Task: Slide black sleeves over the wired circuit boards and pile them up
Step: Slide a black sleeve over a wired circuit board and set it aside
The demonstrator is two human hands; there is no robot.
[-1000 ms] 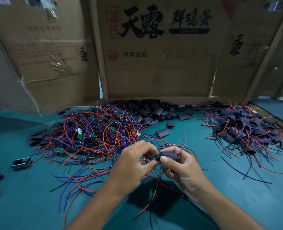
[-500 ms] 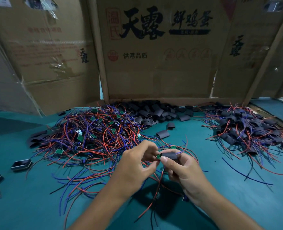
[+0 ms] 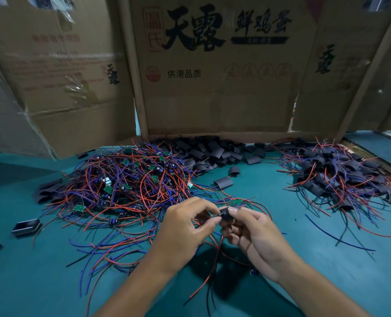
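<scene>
My right hand (image 3: 254, 239) pinches a black sleeve (image 3: 227, 212) between thumb and fingers above the teal table (image 3: 281, 236). My left hand (image 3: 185, 227) pinches the red and dark wires at the sleeve's left end. The circuit board itself is hidden inside the sleeve and my fingers; its wires hang down below my hands. A tangled heap of unsleeved wired boards (image 3: 126, 181) lies to the left. Loose black sleeves (image 3: 215, 154) are heaped at the back centre. A pile of sleeved boards (image 3: 336, 175) lies at the right.
Cardboard boxes (image 3: 213, 72) wall the back of the table. Two small black cases (image 3: 26, 226) lie at the left edge. A single sleeve (image 3: 223, 183) and a loose blue wire (image 3: 336, 234) lie on the mat.
The green board visible at the sleeve's left end earlier is now covered by the sleeve; my hands have closed together slightly.
</scene>
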